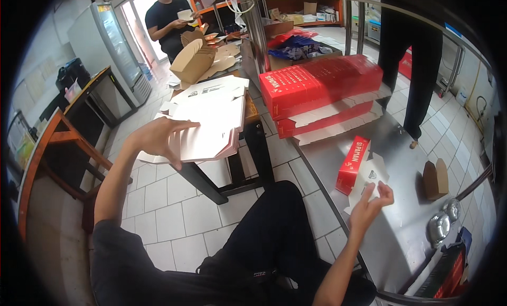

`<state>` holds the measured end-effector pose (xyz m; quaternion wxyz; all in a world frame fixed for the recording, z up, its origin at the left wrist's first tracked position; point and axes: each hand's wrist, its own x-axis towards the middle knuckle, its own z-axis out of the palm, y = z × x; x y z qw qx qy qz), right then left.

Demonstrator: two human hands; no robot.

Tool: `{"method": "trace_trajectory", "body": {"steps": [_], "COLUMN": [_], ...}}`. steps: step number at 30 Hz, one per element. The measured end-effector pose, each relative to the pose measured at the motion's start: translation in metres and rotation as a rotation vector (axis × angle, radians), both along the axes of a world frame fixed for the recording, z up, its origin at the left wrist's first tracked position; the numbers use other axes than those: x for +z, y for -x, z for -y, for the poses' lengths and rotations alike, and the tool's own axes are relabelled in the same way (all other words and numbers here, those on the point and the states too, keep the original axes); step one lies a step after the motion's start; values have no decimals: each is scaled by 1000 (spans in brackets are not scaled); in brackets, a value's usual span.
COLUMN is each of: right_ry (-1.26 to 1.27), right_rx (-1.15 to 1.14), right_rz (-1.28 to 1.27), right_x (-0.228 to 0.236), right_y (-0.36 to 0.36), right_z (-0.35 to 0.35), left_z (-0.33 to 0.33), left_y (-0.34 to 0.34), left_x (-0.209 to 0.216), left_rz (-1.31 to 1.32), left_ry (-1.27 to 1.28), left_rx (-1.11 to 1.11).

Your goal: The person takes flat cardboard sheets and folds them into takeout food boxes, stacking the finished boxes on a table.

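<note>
Ideally, the left hand (158,137), fingers gripping the stack of flat white carton blanks (208,121), peeled just one while the right hand (369,203) pinched its half-folded red-and-white carton (364,174) steady.

Two work surfaces over a tiled floor

The steel surface (391,232) carries stacked red boxes (322,87), one small red box (352,166) and a brown carton (435,179); the dark surface (253,124) carries a stack of flat white cartons (211,116).
</note>
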<state>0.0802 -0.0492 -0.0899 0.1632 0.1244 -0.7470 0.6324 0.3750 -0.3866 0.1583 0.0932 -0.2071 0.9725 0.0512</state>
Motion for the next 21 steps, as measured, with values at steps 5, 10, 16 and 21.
{"method": "trace_trajectory", "body": {"steps": [5,10,16,21], "right_ry": [129,197,-36,249], "right_rx": [96,206,792,507], "right_rz": [86,16,-340,-444], "right_x": [15,28,106,117], "right_y": [-15,-30,-101,-149], "right_z": [-6,-8,-11,-27], "left_z": [44,13,-90,-210], "left_y": [-38,-54,-15,63], "left_x": [-2,2,-49,-86], "left_rz": [-224,-912,-1385,-1203], "left_ry": [-461,398,963,235], "left_rx": [-22,198,119,-774]}}
